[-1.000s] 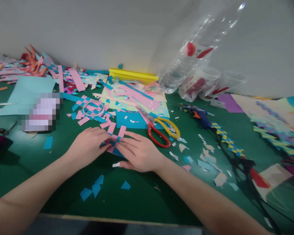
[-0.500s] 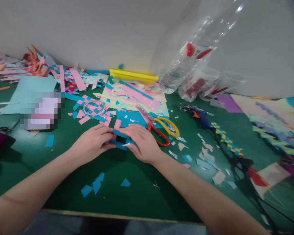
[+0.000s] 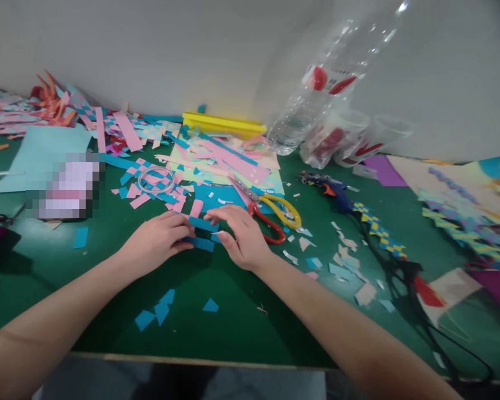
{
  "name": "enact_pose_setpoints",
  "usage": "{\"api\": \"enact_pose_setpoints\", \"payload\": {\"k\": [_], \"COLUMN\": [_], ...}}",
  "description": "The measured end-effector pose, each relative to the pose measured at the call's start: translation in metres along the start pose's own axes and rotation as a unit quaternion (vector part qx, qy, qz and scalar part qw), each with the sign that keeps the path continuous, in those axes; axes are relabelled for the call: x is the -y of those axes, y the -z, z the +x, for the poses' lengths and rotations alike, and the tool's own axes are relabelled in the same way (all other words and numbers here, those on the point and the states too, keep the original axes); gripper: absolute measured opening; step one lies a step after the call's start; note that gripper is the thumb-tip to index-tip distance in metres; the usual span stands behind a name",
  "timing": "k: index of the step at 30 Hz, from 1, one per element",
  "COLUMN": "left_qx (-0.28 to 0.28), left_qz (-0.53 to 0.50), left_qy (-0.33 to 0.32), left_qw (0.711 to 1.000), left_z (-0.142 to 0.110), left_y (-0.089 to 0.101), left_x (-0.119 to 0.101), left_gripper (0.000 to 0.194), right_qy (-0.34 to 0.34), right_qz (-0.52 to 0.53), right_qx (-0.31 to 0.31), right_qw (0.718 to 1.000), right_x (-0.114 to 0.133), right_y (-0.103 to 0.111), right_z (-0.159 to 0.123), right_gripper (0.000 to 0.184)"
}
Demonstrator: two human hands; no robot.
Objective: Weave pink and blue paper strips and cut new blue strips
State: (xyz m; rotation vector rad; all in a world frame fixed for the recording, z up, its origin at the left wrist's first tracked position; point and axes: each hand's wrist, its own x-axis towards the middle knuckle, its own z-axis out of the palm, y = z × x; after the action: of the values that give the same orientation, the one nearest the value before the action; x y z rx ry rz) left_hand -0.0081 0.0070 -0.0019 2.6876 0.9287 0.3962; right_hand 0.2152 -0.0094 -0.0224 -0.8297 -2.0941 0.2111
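My left hand [image 3: 160, 240] is closed, its fingers pinching a small weave of blue and pink paper strips [image 3: 201, 244]. Loose blue ends stick out to the right of those fingers, and a pink end stands up behind them. The part between the fingertips is hidden. My right hand [image 3: 240, 236] hovers at the blue ends with its fingers curved and its thumb apart. Its fingertips are close to the upper blue end; whether they touch it I cannot tell. A white tip shows at the right thumb. Scissors [image 3: 270, 211] with red and yellow handles lie just beyond my right hand.
A clear ring [image 3: 156, 179] lies on woven paper scraps. Behind are a yellow holder [image 3: 225, 125], a leaning plastic bottle [image 3: 316, 83] and plastic cups [image 3: 375, 139]. A glue gun [image 3: 337, 194] with its cord lies right, a phone [image 3: 69, 186] left. Paper bits dot the green table [image 3: 233, 333].
The weave was held by both hands; the pink and blue strips have been turned so blue ends point right. My right hand has drawn back slightly and its fingers have spread from the strips.
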Motion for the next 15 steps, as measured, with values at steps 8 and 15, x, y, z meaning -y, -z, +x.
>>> {"api": "enact_pose_setpoints", "payload": {"k": [8,15], "left_qx": [-0.008,-0.038], "left_qz": [0.006,-0.020], "left_qy": [0.009,0.023], "left_qw": [1.000,0.999], "left_z": [-0.0007,-0.0018], "left_y": [0.0026,0.0007], "left_x": [-0.0008,0.0003], "left_gripper": [0.018,0.016], "right_qy": [-0.050,0.072], "right_qz": [0.058,-0.010], "right_qx": [-0.057,-0.076], "right_qw": [0.995,0.994], "right_x": [0.0025,0.0023], "right_y": [0.0003,-0.0007], "right_z": [0.0007,0.0030], "right_gripper": [0.023,0.008]}}
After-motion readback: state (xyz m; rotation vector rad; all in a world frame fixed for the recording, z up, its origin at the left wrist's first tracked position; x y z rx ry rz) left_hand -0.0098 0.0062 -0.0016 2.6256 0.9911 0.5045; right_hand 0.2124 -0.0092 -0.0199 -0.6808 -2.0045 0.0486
